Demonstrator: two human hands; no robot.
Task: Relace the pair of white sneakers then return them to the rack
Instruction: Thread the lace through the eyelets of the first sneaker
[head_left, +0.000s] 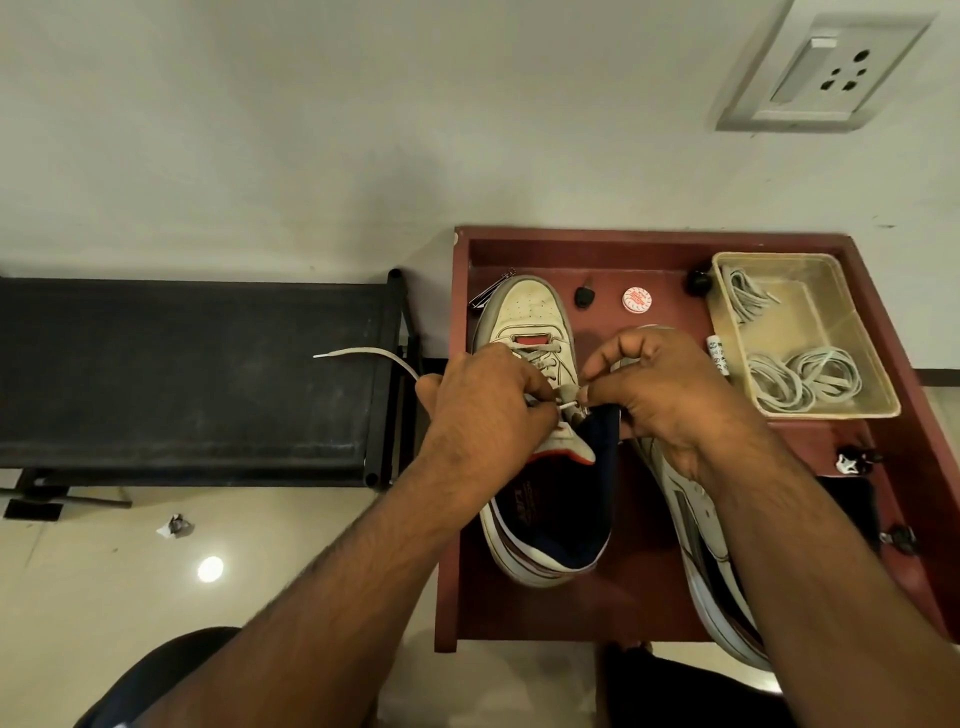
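Note:
A white sneaker (530, 312) with a navy lining stands on the dark red table (571, 613), toe pointing away from me. Its grey-white lace (363, 354) crosses the lower eyelets, and one free end trails left over the black rack. My left hand (483, 410) grips the lace at the shoe's left side. My right hand (670, 395) pinches the lace tip at an upper eyelet on the right. The second white sneaker (701, 525) lies on its side to the right, partly under my right forearm.
A clear plastic tray (883, 384) with spare coiled laces sits at the table's right. A small round tin (637, 301), a black key fob (583, 299) and other small items lie behind the shoes. The black rack (182, 374) stands to the left by the wall.

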